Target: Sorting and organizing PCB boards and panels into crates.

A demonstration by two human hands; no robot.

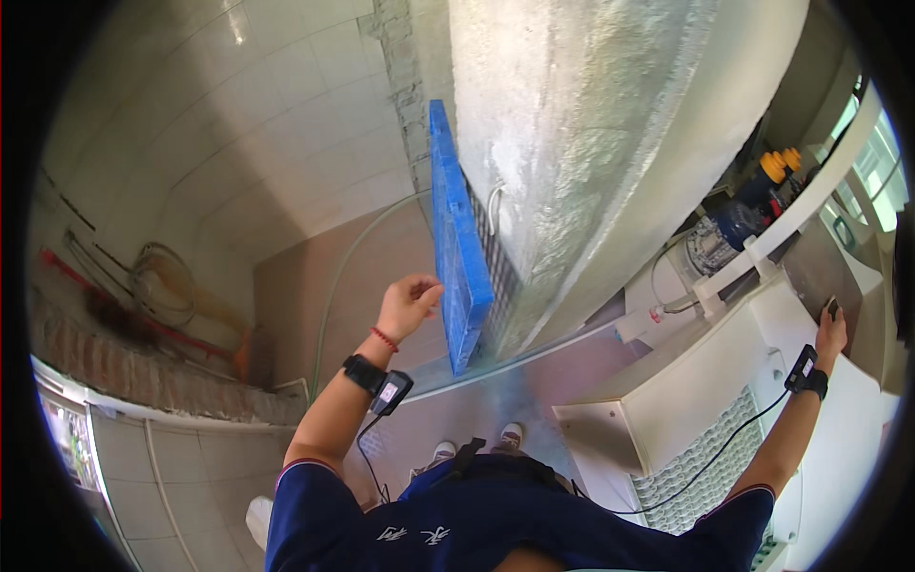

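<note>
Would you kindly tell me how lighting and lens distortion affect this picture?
In the head view, the corners go black and joints in the tiled wall bow; also there, a small glare spot marks that wall, the window at right is washed out, and the left hand and blue panel show without heavy blur.

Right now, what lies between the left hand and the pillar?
In the head view, a blue panel stands between the left hand and the pillar. Whether the hand touches it is unclear.

Right-hand window [886,162] glares; fisheye edges bend and darken.
</note>
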